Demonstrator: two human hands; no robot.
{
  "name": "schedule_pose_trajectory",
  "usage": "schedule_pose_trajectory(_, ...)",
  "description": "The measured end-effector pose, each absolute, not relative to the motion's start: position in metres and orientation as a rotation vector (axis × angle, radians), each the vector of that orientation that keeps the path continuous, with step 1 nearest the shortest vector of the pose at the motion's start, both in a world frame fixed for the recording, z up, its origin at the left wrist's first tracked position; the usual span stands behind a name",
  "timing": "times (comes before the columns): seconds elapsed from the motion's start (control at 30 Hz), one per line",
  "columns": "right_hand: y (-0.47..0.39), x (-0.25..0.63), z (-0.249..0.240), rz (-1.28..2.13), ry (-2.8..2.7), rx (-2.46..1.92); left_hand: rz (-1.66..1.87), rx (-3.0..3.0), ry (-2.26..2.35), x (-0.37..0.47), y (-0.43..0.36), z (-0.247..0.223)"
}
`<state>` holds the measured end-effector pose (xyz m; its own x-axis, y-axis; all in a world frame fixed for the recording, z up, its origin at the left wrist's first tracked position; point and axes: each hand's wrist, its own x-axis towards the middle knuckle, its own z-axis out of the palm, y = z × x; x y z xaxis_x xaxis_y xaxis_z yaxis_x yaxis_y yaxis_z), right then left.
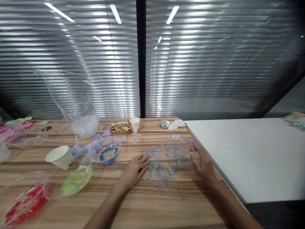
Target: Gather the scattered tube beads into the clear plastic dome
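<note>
A loose heap of small pale blue and clear tube-like pieces (pixel 162 174) is spread on the wooden table. My left hand (pixel 135 170) lies at its left side, palm down, fingers stretched out and touching the nearest pieces. At the right, my right hand (pixel 202 160) grips the rim of a clear round plastic bowl (pixel 182 160) between thumb and fingers. The bowl is tilted beside the heap, and some blue pieces show in or through it. Whether its base touches the table I cannot tell.
Left of my hands stand clear bowls of blue (pixel 109 155), green (pixel 77 179) and red pieces (pixel 30 203), plus a paper cup (pixel 61 157). Further back are a gold tissue pack (pixel 121 128), another cup (pixel 135 124), a round tin (pixel 164 124) and a large clear bag (pixel 85 125).
</note>
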<state>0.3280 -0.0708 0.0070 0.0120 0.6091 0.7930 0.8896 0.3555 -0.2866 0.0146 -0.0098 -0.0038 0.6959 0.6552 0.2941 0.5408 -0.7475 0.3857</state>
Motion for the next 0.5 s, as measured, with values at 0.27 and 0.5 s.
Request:
schedule_pose_trajectory(0.27, -0.0686, 0.3305, 0.0074, -0.407, -1.694, -1.328, 0.723, 2.581, 0.921, 0.0163, -0.0052, -0.0099)
schedule_pose_trajectory(0.5, -0.0707, 0.3287, 0.0107, -0.373, -1.684, -1.331, 0.763, 2.506, 0.942, 0.0151, -0.0037, -0.0115)
